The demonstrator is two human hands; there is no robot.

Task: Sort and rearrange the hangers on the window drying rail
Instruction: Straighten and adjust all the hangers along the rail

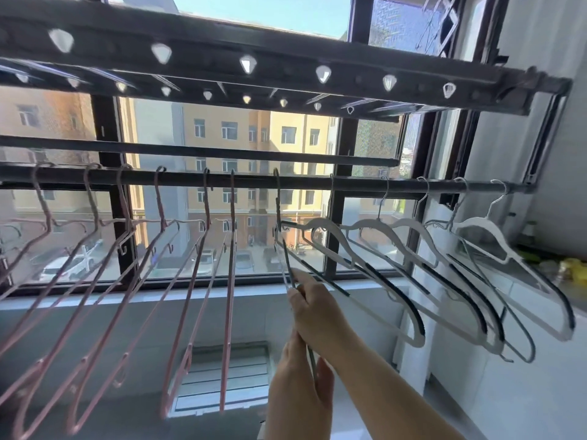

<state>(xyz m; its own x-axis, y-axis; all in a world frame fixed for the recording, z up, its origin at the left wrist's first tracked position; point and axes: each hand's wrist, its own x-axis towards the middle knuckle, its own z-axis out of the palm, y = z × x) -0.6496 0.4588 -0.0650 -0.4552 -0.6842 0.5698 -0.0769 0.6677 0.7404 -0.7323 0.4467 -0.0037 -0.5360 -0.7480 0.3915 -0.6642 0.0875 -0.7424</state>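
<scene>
Yellow building [211, 138], parked cars [71, 263] outside

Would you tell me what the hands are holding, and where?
Both the left hand and right hand grip the dark thin hanger near its lower end.

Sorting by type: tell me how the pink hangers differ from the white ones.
The pink hangers are pink all over; the white hangers carry black strips. The pink hangers are thin wire, the white hangers broad and flat. Pink hang left on the rail, white right. Both kinds hook over that same rail. The left-hand grip and right-hand grip hold a grey hanger between the groups.
</scene>
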